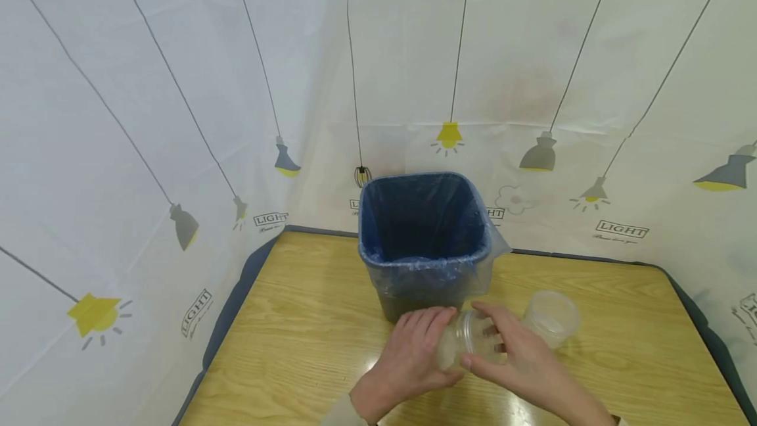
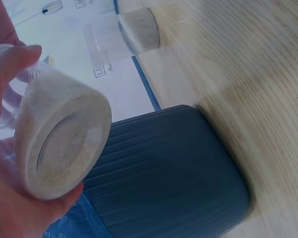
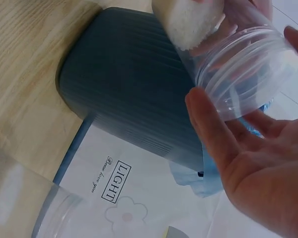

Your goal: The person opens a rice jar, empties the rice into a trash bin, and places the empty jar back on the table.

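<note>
A clear plastic jar (image 1: 451, 349) with white grainy stuff at its base (image 2: 64, 141) is held tilted in front of the bin. My left hand (image 1: 414, 350) grips its body, fingers over the far side and thumb beneath. Around the ringed, see-through end (image 3: 241, 64) curve the thumb and fingers of my right hand (image 1: 514, 354), the fingertips at its edge. A second clear jar (image 1: 552, 317) stands on the table just beyond my right hand; the left wrist view shows pale contents (image 2: 140, 30) in its bottom.
Behind my hands stands a dark blue bin (image 1: 422, 284) with a thin clear liner folded over its rim. The wooden table (image 1: 296, 321) meets a white cloth (image 1: 408, 84) printed with hanging lamps, which rises at the back and sides.
</note>
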Tool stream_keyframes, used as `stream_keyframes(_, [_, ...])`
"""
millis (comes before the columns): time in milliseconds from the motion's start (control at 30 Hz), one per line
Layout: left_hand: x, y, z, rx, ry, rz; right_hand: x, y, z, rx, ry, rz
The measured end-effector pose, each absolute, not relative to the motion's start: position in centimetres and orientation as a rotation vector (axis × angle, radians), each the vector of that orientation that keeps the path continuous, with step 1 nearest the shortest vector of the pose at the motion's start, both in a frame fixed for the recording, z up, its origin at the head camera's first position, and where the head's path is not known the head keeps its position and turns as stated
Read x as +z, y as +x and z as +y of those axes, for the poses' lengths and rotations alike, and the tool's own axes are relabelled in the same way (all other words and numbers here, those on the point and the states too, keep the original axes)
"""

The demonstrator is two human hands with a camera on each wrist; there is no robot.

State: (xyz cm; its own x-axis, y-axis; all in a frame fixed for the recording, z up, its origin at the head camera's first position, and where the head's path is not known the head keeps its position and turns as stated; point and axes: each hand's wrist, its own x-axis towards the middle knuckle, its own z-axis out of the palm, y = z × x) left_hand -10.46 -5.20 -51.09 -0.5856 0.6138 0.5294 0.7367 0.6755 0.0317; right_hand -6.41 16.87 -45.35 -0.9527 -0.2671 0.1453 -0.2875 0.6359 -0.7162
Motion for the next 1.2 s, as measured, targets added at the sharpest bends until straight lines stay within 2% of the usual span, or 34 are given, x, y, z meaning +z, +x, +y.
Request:
stream_keyframes(300, [-50.3, -10.7, -5.7, -0.532, -1.179, -2.523, -45.3, -6.5, 17.9, 1.116, 0.803, -2.679])
stream_keyframes(733, [-49.9, -11.0, -6.1, -0.731, -1.285, -2.695, -45.3, -6.3, 18.5, 1.024, 0.980, -2.616])
stream_keyframes(1200, [-50.3, -11.0, -6.1, -0.755, -1.274, -2.642, -45.0, -6.0, 18.5, 0.868, 0.933, -2.686])
